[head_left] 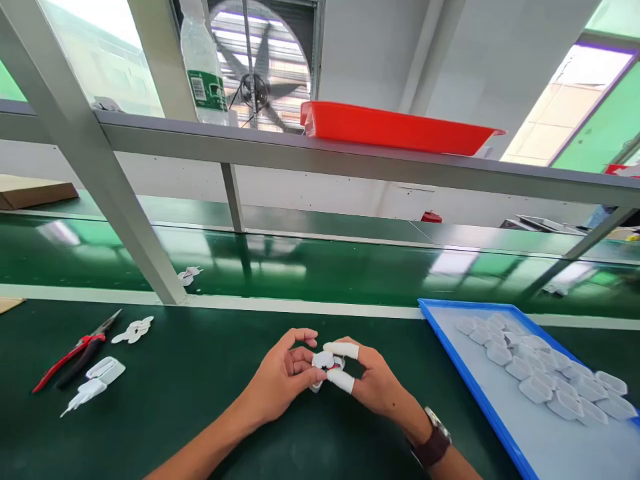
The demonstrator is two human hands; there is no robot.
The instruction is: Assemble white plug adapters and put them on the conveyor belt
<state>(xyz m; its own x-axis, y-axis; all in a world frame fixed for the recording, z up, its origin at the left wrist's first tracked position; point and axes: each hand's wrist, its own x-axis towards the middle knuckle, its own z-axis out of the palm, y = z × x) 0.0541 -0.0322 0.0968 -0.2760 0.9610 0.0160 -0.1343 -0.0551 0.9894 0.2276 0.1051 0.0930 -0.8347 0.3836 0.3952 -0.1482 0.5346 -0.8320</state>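
Near the middle of the dark green table, my left hand (286,373) and my right hand (371,377) meet around a small white plastic part (324,361). The left thumb and fingers pinch it from the left. White covers sit on the right thumb and index finger, which grip it from the right. A bit of red shows on the part; its lower side is mostly hidden by the fingers. A watch is on my right wrist.
Red-handled pliers (83,350) and white parts (103,373) lie at left. A blue-rimmed tray (473,387) holds several translucent white pieces at right. Behind, a metal frame (350,150) carries a bottle (204,73) and a red bin (395,128).
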